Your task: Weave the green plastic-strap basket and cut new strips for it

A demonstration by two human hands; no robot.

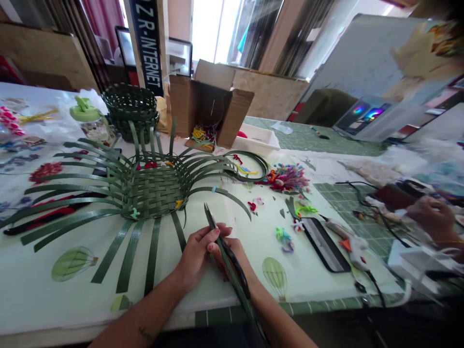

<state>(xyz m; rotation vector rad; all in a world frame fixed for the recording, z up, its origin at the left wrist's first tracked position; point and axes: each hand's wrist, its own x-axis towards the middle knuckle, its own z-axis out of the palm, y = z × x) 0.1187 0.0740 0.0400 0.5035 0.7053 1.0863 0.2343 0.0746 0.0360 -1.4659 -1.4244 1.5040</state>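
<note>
Close together over the near side of the table are my two hands, fingers closed. My right hand (232, 249) is wrapped round a pair of scissors (208, 212), blades pointing up and away and black handle below. A long dark green strip (237, 285) runs alongside the handle toward my lap. The thumb of my left hand (195, 256) presses on the strip by the blades; its fingers are partly hidden. Left of my hands sits a partly woven green basket (155, 188), its loose strips fanning out on all sides. Small coloured clips show on its edge.
Behind stand a finished dark basket (130, 108), a lidded jar (87, 118) and an open cardboard box (213, 104). A coiled strip (263, 166), a phone (326, 244) and a glue gun (350, 239) lie to the right. Another person's hand (431, 217) is at far right.
</note>
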